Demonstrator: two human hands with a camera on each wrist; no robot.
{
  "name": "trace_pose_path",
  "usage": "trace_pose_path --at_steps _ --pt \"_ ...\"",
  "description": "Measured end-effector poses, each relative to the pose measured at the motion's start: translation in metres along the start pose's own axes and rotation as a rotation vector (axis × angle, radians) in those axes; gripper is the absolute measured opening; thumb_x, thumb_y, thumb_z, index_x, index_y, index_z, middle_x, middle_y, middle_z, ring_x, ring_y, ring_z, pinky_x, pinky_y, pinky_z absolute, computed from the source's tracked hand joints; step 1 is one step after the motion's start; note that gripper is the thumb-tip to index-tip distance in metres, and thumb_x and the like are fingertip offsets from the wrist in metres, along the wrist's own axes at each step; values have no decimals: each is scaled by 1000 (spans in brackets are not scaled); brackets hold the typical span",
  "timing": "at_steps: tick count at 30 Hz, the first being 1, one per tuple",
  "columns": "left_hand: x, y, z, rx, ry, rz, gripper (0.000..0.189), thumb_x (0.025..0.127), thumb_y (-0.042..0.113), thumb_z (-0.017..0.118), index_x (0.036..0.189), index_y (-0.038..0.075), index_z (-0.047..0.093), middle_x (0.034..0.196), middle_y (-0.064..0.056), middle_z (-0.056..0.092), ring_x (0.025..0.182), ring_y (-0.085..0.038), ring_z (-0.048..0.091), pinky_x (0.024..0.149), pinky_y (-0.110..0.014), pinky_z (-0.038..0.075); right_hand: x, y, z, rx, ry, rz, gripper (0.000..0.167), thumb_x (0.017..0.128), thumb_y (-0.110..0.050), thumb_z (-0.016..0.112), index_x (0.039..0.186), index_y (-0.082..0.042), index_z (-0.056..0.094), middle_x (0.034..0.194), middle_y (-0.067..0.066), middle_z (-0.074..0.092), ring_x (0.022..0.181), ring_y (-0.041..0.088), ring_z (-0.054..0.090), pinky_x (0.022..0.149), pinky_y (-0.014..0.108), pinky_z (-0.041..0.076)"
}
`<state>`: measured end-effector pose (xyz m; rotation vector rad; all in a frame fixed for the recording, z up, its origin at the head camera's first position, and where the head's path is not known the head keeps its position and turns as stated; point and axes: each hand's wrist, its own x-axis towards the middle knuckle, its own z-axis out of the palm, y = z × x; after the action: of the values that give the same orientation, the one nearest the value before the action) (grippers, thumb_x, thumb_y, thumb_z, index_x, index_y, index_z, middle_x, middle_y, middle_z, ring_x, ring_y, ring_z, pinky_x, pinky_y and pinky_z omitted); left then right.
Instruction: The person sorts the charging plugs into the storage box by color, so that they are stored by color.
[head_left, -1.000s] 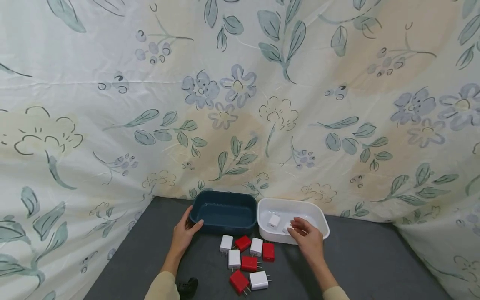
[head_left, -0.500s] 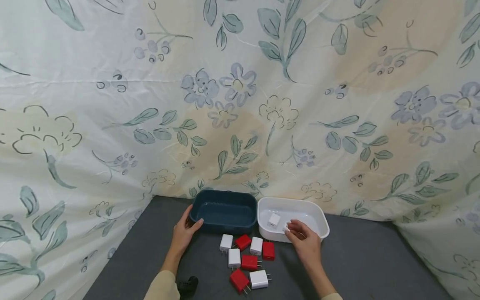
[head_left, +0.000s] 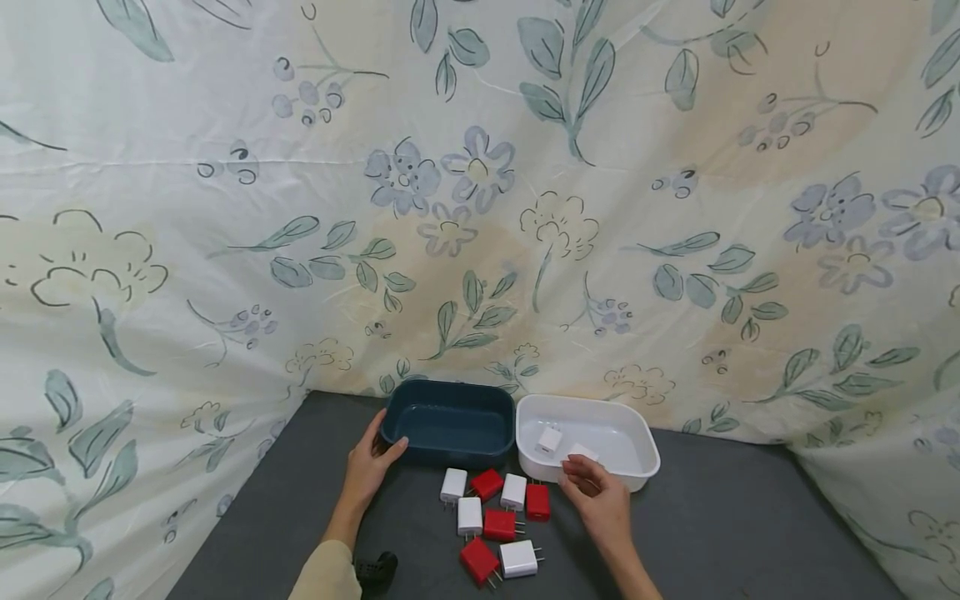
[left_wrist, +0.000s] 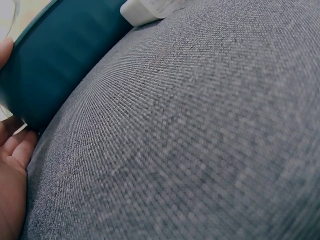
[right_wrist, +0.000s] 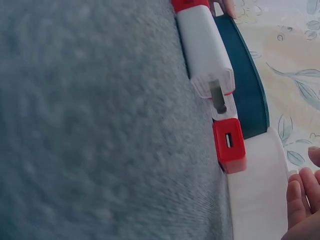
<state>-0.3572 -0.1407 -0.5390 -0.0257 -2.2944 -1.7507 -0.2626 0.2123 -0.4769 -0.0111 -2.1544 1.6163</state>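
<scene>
My left hand (head_left: pixel 367 471) holds the left end of a dark blue tray (head_left: pixel 450 457), thumb at the front rim. In the left wrist view, its fingers (left_wrist: pixel 22 147) touch the tray's lower corner. My right hand (head_left: pixel 600 496) is over the front edge of a white tray (head_left: pixel 645 467), fingers loosely bent. In the right wrist view, its thumb and fingers (right_wrist: pixel 296 200) stand apart. Two white charger plugs lie in the white tray: one upright charger (head_left: pixel 549 439) and another white charger (head_left: pixel 582 452) partly hidden behind my right fingertips.
Several chargers lie in front of the trays on the dark grey tabletop (head_left: pixel 720 533), among them a red charger (head_left: pixel 478 561) and a white charger (head_left: pixel 518 559). A black object (head_left: pixel 377 572) is beside my left wrist. A floral curtain (head_left: pixel 480 275) hangs behind the trays.
My right hand has drawn back and to the left, from inside the white tray to its front edge; a white charger stays in the tray behind it. My left hand has not moved.
</scene>
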Motion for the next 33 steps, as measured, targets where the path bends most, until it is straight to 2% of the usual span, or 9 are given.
trace_pose_path --at_steps 7,11,18,21,27,33 --pt "0 2 1 12 6 -1 79 87 38 73 152 20 32 154 -18 38 139 -33 43 111 -49 39 -5 2 6 -3 -52 -21 37 73 9 78 109 7 68 100 23 73 87 33 72 79 30 59" --pt "0 2 1 8 3 -3 79 87 37 73 153 19 32 155 -18 37 140 -33 42 111 -49 38 -8 1 8 -11 -74 4 39 73 9 79 110 7 68 101 22 73 90 36 71 80 33 59" --pt "1 2 1 12 5 6 77 88 32 72 153 18 32 154 -18 38 139 -34 43 110 -49 39 -1 47 16 -45 -80 26 43 70 1 84 110 -3 71 101 14 74 88 18 73 77 19 57" --pt "1 0 1 6 -1 3 76 89 31 72 153 19 32 154 -19 38 139 -34 43 110 -50 39 -4 47 16 -72 -95 48 44 70 1 84 111 -4 70 102 13 74 89 17 73 78 17 56" --pt "1 -1 1 -3 -8 4 76 89 29 72 153 19 31 154 -19 38 139 -34 43 110 -50 39 -6 40 17 -69 -111 67 46 71 6 82 114 1 68 104 17 74 96 30 72 80 24 58" --pt "1 -1 0 -6 -7 3 77 89 30 72 153 18 31 155 -18 36 139 -34 42 110 -50 39 -3 52 19 -85 -103 64 47 70 1 84 114 -4 70 104 12 74 95 20 72 80 18 56"
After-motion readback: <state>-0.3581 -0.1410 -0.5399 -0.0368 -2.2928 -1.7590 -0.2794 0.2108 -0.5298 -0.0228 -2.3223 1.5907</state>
